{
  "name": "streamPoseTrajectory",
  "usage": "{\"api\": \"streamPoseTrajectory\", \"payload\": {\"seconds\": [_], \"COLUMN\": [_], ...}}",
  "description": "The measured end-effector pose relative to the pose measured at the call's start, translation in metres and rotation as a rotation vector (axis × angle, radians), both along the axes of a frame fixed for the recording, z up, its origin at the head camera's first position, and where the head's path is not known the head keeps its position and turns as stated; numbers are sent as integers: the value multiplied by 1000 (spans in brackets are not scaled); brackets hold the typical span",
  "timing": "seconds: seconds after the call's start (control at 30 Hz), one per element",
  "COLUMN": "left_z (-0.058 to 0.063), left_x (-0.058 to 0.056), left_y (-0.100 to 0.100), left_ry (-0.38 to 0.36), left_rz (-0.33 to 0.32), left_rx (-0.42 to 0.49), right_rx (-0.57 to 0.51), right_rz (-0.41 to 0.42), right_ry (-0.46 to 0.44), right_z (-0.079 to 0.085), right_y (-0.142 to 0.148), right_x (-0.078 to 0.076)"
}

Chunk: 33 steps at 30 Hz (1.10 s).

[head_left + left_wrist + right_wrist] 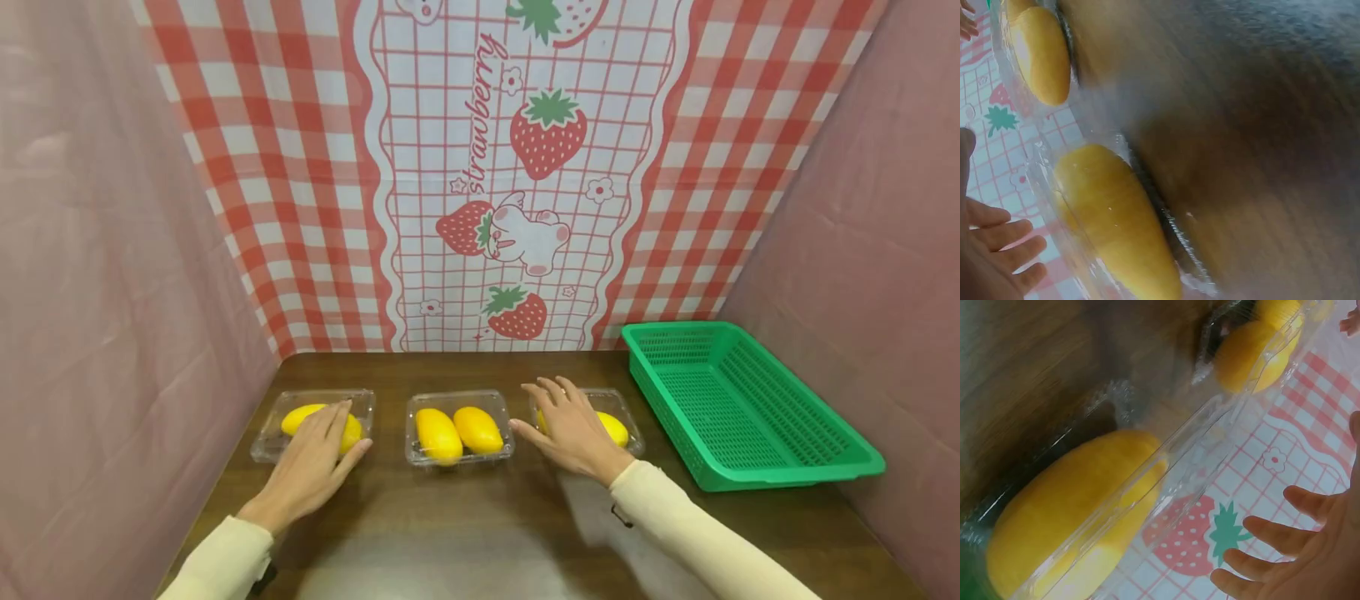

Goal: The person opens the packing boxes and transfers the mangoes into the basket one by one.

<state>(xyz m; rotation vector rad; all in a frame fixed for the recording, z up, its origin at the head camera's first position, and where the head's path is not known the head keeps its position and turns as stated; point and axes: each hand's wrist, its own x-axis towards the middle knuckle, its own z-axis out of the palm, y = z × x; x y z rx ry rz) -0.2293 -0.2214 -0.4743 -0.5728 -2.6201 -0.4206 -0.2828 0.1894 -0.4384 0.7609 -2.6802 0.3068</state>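
Observation:
Three clear plastic clamshell boxes stand in a row, holding yellow mangoes. My left hand (311, 462) hovers over the left box (264, 448), covering part of the mango (300, 415) in it. Over the right box (636, 443) and its mango (613, 428) is my right hand (573, 433). Between the hands, the middle box (410, 450) contains two mangoes (438, 435). Both wrist views show extended, spread fingers apart from the boxes, above the left mango (1116, 219) and the right mango (1079, 506). Neither hand holds anything. The lids appear closed.
A green plastic basket (787, 479) with perforated sides sits at the right of the brown wooden table (450, 533). Behind the table hangs a red-and-white strawberry-print cloth (480, 167). Pink fabric (97, 292) walls in the left and right sides.

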Motion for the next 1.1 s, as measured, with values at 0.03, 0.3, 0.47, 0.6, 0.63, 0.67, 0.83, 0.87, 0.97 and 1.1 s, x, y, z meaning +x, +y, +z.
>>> {"api": "streamPoseTrajectory", "payload": {"seconds": [0.03,0.3,0.47,0.6,0.63,0.67,0.83,0.87,0.97,1.1], "left_z": [0,-3,-5,-9,-10,-10,-10,-10,-9,-6], "left_x": [0,1,4,8,8,9,12,13,16,18], "left_y": [-1,-14,-19,-21,-22,-22,-25,-26,-29,-34], "left_ry": [32,245,283,303,308,311,320,321,323,330], "left_rz": [-3,15,31,29,28,32,66,70,74,76], "left_rx": [18,113,120,82,73,73,99,99,84,85], "right_rx": [-6,-80,-67,-50,-48,-48,-48,-49,-58,-72], "right_rz": [12,108,152,167,170,174,207,214,234,253], "right_ry": [14,59,90,89,89,90,107,105,98,94], "right_z": [0,-1,-2,-2,-2,-2,-2,-2,-3,-3], "right_y": [-2,-18,-31,-40,-43,-45,-58,-61,-67,-75], "right_x": [-1,-7,-10,-11,-10,-11,-11,-11,-10,-10]}}
